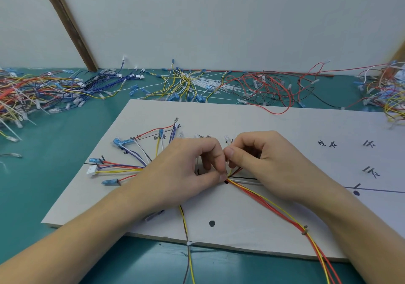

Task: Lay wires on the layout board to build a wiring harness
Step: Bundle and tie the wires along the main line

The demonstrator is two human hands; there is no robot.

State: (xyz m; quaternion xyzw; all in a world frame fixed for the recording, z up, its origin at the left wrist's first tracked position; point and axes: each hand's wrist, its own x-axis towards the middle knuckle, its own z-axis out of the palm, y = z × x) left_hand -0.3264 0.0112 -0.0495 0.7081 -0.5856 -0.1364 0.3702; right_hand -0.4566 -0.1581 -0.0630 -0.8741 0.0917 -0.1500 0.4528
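A white layout board [285,126] with black marks and dots lies on the teal table. Coloured wires with blue terminals [122,165] fan out across its left part. Both hands meet at the board's middle over the wire bundle. My left hand [186,170] has curled fingers, its thumb and forefinger pinching the wires near a black dot. My right hand [263,159] pinches a thin white piece at the same spot, thumb against the left forefinger. Red and yellow wires [285,213] run from the pinch point toward the lower right. A yellow and dark wire pair [185,224] runs off the front edge.
Loose wire heaps line the table's back: mixed colours at left [32,95], blue wires [105,82], yellow and white wires [186,84], red and black wires [267,89], more at far right [388,91]. A white wall stands behind. A brown slat [68,23] leans there.
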